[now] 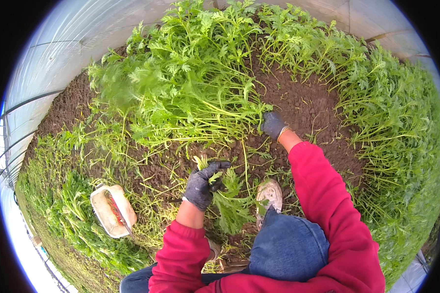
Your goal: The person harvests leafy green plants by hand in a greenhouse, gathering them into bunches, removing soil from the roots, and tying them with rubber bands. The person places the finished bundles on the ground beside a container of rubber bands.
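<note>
My left hand [201, 185], in a dark grey glove, is closed round a small bunch of leafy green stems [234, 201]. Their pale cut ends stick up above the fist, and the leaves hang to the right towards my shoe. Farther forward and to the right, my right hand [273, 124], in a grey glove with a band at the wrist, is at the stem bases of a dense stand of green leafy plants [190, 84]. Its fingertips are partly hidden, so whether it grips a stem does not show. Many of these plants lean left over the brown soil [300, 99].
A white plastic container [113, 210] with red strips inside stands at left, beside piled bunches of cut greens [84, 219]. More plants [399, 146] grow along the right. Loose stems litter the soil round my shoe [269, 194]. Plastic tunnel sheeting [58, 55] curves behind.
</note>
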Motion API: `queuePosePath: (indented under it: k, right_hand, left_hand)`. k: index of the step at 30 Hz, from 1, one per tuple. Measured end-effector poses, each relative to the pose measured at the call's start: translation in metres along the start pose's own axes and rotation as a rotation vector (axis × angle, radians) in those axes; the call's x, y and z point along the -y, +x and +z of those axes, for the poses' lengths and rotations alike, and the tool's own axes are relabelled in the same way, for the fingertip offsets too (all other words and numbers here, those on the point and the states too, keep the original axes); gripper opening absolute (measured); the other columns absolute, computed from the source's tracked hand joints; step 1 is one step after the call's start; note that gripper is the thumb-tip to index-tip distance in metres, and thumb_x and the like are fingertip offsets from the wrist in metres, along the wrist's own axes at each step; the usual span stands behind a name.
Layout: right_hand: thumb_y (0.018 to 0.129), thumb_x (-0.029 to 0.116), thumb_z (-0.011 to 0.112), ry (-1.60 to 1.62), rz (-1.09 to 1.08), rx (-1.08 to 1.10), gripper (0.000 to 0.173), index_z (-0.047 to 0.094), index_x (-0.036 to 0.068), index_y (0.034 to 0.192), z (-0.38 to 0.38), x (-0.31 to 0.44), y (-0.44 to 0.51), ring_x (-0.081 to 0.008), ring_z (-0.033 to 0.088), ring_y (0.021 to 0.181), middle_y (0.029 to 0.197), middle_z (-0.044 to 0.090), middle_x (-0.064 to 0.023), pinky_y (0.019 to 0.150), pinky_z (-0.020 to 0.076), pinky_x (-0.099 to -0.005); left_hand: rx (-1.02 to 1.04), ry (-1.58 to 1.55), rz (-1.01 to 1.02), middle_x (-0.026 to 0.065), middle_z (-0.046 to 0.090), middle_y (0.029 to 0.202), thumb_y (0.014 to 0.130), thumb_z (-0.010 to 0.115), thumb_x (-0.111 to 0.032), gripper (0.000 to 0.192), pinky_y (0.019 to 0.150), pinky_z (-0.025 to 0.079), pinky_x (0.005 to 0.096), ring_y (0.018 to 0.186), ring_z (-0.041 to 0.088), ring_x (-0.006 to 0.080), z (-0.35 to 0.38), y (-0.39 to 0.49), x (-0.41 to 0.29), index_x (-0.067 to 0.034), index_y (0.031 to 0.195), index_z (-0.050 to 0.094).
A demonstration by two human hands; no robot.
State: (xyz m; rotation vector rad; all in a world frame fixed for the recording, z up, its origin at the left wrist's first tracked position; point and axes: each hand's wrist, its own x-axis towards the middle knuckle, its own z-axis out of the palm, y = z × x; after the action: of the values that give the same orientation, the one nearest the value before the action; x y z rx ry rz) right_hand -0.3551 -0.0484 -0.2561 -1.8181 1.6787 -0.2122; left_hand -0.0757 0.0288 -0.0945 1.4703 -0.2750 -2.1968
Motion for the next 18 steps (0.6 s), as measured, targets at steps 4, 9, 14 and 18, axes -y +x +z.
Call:
queuePosePath:
  k: [4,9,14,18]
  right_hand:
    - [0.071,0.023,0.062,-0.08,-0.095,-0.004,0.03,0.061,0.001,0.092,0.013,0.005,0.004,-0.0399,0.061,0.08,0.086,0.062,-0.0231,0.072,0.0498,-0.0456]
    - [0.072,0.023,0.062,-0.025,-0.068,-0.103,0.024,0.063,0.002,0.084,0.017,-0.008,0.006,-0.0397,0.061,0.077,0.081,0.063,-0.0222,0.07,0.0501,-0.0444]
    - [0.079,0.029,0.061,-0.06,-0.101,-0.398,0.03,0.065,0.01,0.102,0.04,-0.038,-0.048,-0.0336,0.057,0.096,0.102,0.065,-0.0123,0.086,0.0421,-0.0437]
    - [0.079,0.022,0.059,-0.34,0.109,0.058,0.029,0.064,0.01,0.105,0.029,-0.035,-0.087,-0.0313,0.059,0.093,0.1,0.064,-0.0133,0.082,0.0452,-0.0412]
  left_hand:
    - [0.107,0.01,0.015,0.0001,0.061,0.092,0.086,0.053,-0.009,0.024,0.053,0.037,0.019,0.051,0.037,0.0049,-0.003,0.001,0.011,-0.002,0.107,0.064]
    - [0.093,-0.095,-0.099,-0.0035,0.045,0.061,0.088,0.056,-0.015,0.025,0.05,0.034,0.0202,0.045,0.032,0.0059,-0.001,0.008,0.016,-0.002,0.107,0.064]
    - [0.133,-0.137,-0.248,-0.0026,0.044,0.059,0.086,0.06,-0.019,0.026,0.049,0.035,0.0203,0.044,0.034,0.0081,0.008,0.037,0.032,-0.003,0.106,0.066]
    - [0.246,-0.143,-0.29,0.003,0.056,0.073,0.09,0.056,-0.022,0.028,0.055,0.045,0.0274,0.057,0.051,0.0145,0.023,0.066,0.05,-0.002,0.107,0.064]
